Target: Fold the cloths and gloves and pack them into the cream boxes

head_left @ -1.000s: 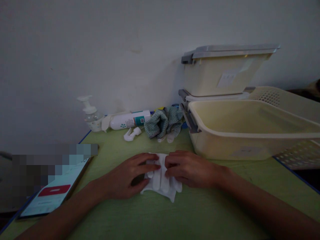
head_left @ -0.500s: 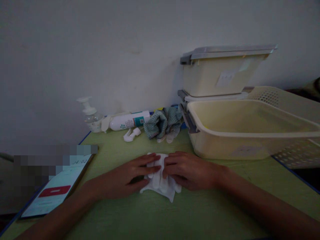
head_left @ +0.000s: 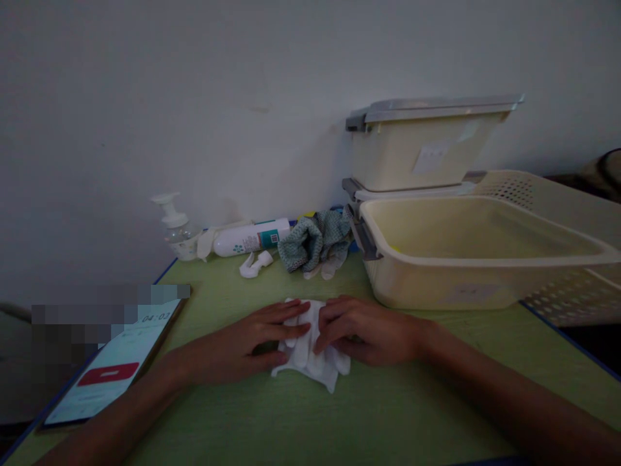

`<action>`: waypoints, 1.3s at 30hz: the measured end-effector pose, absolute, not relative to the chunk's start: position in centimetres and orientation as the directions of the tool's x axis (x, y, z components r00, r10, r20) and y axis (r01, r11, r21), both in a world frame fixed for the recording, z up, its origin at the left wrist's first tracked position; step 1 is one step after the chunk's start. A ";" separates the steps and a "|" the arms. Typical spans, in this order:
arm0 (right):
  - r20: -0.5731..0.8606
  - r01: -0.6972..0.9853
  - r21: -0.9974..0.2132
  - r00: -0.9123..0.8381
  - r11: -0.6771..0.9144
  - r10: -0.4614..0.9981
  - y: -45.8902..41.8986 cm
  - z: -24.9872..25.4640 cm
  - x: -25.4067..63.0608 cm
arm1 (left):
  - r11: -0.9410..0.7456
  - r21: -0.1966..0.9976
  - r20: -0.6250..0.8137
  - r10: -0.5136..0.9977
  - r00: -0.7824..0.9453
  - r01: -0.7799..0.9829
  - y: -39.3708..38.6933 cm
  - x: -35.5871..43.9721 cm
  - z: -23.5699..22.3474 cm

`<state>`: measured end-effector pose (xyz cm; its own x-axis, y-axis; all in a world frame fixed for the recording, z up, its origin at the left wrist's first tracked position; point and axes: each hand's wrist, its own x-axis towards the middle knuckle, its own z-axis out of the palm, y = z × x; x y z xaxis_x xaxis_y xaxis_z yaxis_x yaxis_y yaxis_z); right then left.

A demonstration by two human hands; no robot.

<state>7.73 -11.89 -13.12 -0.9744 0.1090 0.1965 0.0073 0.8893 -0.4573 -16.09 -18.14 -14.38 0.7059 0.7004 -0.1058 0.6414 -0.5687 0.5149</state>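
Note:
On the green tabletop in front of me lies a crumpled white glove (head_left: pixel 301 355), its finger-like strips pointing towards me. My left hand (head_left: pixel 242 346) rests flat on its left side with the fingers stretched out and apart. Curled over the right side is my right hand (head_left: pixel 371 330), its thumb and fingers pinching the white fabric. The hands cover part of the glove, so its full outline is hidden.
Behind the hands are a white spray bottle (head_left: pixel 252 237) on its side, a white trigger nozzle (head_left: pixel 255 264), a grey-green cloth (head_left: pixel 308 243) and a pump bottle (head_left: pixel 179 236). A cream basin (head_left: pixel 436 281) and lidded bin (head_left: pixel 402 152) stand right. A phone (head_left: pixel 111 362) lies left.
My right fingers have shifted slightly over the glove, with the index finger now bent lower onto it. The left hand stays almost where it was. The view has moved a little.

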 end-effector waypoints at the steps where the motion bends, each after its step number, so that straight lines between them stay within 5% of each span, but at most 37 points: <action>1: 0.208 0.032 -0.473 -0.967 0.880 0.147 -11.8 -13.3 7.8 | -0.564 0.516 -0.105 0.705 0.701 0.644 -18.2 -16.0 -14.3; 5: 0.219 0.145 -0.482 -0.935 0.864 0.279 -11.8 -13.5 7.8 | -0.551 0.518 -0.101 0.720 0.687 0.654 -18.2 -15.9 -14.2; 16: 0.148 0.031 -0.501 -0.982 0.865 0.121 -12.1 -13.2 7.5 | -0.562 0.511 -0.108 0.708 0.698 0.650 -18.1 -16.1 -14.4; 21: 0.205 0.047 -0.573 -0.958 0.818 0.199 -12.1 -13.3 7.7 | -0.559 0.479 -0.113 0.725 0.679 0.677 -18.2 -15.9 -14.2; 28: 0.379 0.171 -0.469 -0.847 0.866 0.372 -11.8 -12.9 8.1 | -0.659 0.236 0.026 0.739 0.673 0.714 -18.7 -15.9 -14.5; 34: 0.202 0.384 -0.338 -0.862 0.859 0.464 -11.5 -13.1 7.9 | -0.648 0.045 0.201 0.751 0.629 0.760 -19.2 -15.0 -15.4; 39: 0.048 0.410 -0.314 -0.894 0.857 0.445 -11.9 -12.2 8.2 | -0.713 0.072 0.202 0.695 0.690 0.698 -19.1 -14.4 -15.8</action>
